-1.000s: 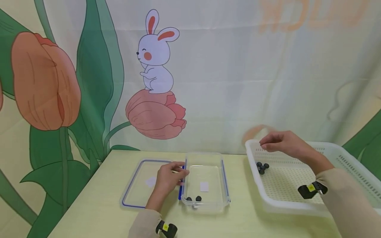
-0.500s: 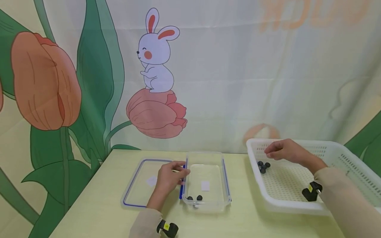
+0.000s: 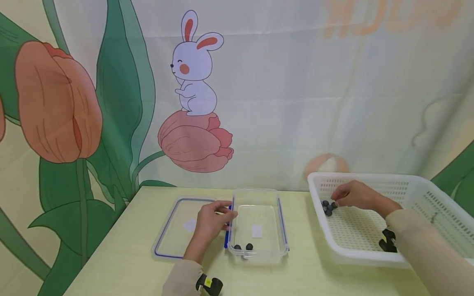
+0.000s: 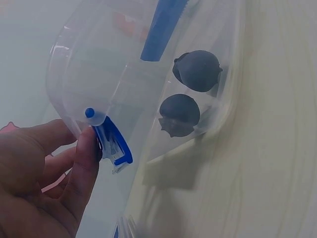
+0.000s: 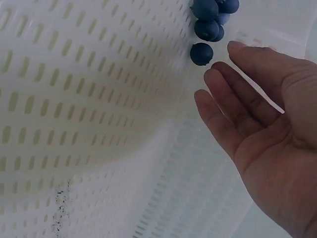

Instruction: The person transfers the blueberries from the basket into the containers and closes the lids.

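Observation:
Inside the white basket (image 3: 355,254), my right hand (image 3: 357,195) reaches down with its fingertips close by a cluster of several blueberries (image 3: 328,212). The right wrist view shows its fingers spread and slightly bent, and a single blueberry (image 5: 201,54) lies just off the tips. My left hand (image 3: 208,223) pinches the left wall of a clear plastic food container (image 3: 284,230) by its blue latch (image 4: 119,144). At the container's near end lie two blueberries (image 3: 249,246), seen larger through the wall in the left wrist view.
A clear lid with a blue seal (image 3: 158,236) lies flat left of the container, partly behind my left forearm. The pale yellow table (image 3: 122,255) ends at a printed curtain (image 3: 266,123). The basket's walls stand around my right hand.
My right hand has come down from above the basket's far left rim to the blueberries inside. The left hand and container have stayed in place.

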Available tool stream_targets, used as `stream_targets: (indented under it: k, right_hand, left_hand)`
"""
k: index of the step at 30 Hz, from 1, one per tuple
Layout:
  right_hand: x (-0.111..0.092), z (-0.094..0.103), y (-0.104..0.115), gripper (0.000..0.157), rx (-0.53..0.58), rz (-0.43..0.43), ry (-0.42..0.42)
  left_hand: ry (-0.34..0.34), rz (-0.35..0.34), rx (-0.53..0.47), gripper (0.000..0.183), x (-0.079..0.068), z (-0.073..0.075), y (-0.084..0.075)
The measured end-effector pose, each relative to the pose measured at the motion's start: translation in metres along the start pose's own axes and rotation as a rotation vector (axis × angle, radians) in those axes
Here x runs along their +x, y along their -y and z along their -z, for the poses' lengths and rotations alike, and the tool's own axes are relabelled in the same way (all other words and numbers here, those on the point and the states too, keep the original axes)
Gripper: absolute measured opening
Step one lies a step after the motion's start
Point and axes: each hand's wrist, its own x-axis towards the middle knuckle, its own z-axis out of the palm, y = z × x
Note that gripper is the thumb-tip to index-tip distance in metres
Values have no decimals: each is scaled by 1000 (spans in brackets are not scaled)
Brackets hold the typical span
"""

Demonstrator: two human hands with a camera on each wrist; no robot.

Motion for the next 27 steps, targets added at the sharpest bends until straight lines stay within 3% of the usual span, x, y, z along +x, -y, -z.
stream_targets:
  k: [10,17,27]
  right_hand:
    - [3,-7,-11,21,-38,-17,54]
    - [1,-8,-9,10,-88,-4,83]
    - [-1,-2,-1,11,-108,-4,70]
  left_hand:
    - [-10,4,0,37,-1,-1,-1]
    - [-3,9,-4,37,0,0,-1]
    - [2,4,5,37,-1,0,-1]
